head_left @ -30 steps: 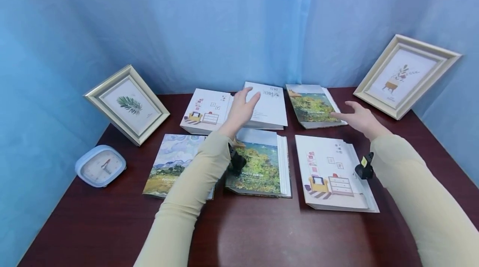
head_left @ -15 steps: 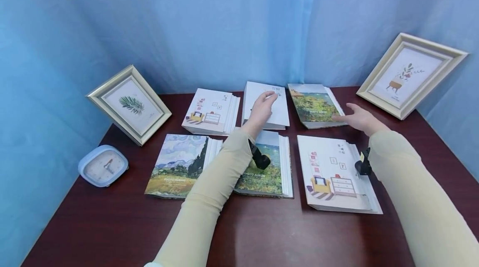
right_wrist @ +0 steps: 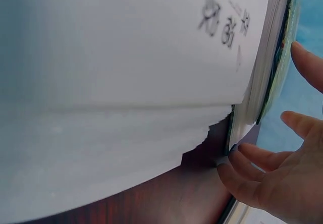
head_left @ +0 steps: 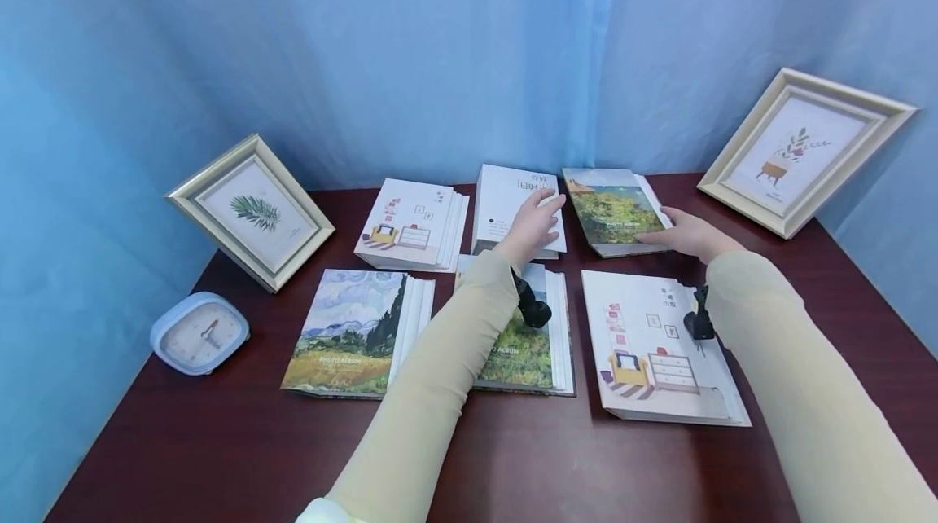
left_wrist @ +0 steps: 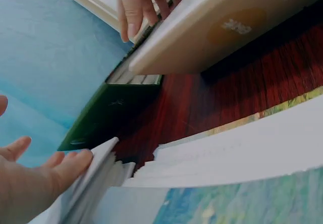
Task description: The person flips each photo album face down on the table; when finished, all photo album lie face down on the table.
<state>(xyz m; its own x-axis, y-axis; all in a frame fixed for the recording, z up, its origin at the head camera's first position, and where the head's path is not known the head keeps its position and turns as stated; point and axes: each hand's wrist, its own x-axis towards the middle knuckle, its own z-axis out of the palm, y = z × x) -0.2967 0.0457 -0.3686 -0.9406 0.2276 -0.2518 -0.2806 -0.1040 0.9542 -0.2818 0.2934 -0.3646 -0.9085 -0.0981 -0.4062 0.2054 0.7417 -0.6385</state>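
Six photo albums lie in two rows on a dark red table (head_left: 513, 466). My left hand (head_left: 538, 217) rests with straight fingers on the right edge of the white album (head_left: 506, 201) in the back middle. In the left wrist view, the fingers (left_wrist: 60, 171) touch that album's page edge (left_wrist: 103, 156). My right hand (head_left: 677, 234) touches the near right corner of the green landscape album (head_left: 611, 209) at the back right. In the right wrist view, its spread fingers (right_wrist: 252, 176) lie against that album's edge (right_wrist: 275, 67). Neither hand grips anything.
Front row: a painted-field album (head_left: 348, 331), a landscape album (head_left: 523, 344) under my left forearm, a white furniture-print album (head_left: 645, 344). Another furniture-print album (head_left: 406, 221) lies back left. Framed pictures lean left (head_left: 252, 209) and right (head_left: 799, 148). A blue clock (head_left: 199, 333) sits far left.
My left hand has slid right across the white album to its right edge. My right hand has come left and down onto the landscape album's corner.
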